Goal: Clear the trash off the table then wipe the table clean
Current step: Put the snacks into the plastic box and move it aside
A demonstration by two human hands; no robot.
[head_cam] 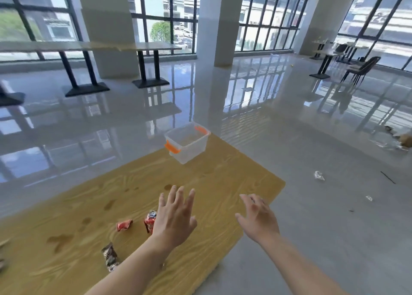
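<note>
A wooden table [200, 183] fills the lower left, marked with several brown stains [59, 240]. On it lie a small red wrapper [124, 224], a taller red wrapper [150, 220] partly hidden behind my left hand, and a dark wrapper [110, 256] beside my left forearm. A clear plastic bin with orange latches [186, 143] stands at the table's far corner and looks empty. My left hand [175, 216] hovers over the table, fingers spread, holding nothing. My right hand [258, 219] hovers open above the table's right edge.
Glossy floor surrounds the table. Bits of clear litter [319, 175] lie on the floor to the right. A white pillar [219, 22] stands beyond the bin. Other tables [142, 47] and a chair [363, 68] stand far off by the windows.
</note>
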